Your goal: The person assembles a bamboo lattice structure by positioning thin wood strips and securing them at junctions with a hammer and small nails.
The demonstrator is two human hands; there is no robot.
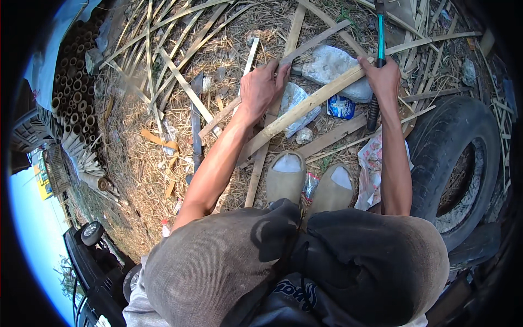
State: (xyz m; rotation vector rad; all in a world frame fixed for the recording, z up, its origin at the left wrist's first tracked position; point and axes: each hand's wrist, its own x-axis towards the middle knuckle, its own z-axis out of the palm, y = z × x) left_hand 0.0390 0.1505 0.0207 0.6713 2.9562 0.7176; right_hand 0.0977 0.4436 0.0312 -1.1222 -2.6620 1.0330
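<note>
Grasping a grey-brown wooden strip (317,42) in the left hand (261,90), near a grey stone block (327,64); holding a teal-and-black-handled tool (381,35) in the right hand (382,79), by a yellowish wooden slat (310,105). Apparently midway: already split flat, not visibly finished.

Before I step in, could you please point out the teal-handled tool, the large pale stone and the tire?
Teal-handled tool (381,35): head view, on its teal shaft.
Large pale stone (329,62): head view, on its upper face.
Tire (432,140): head view, on its tread.
</note>
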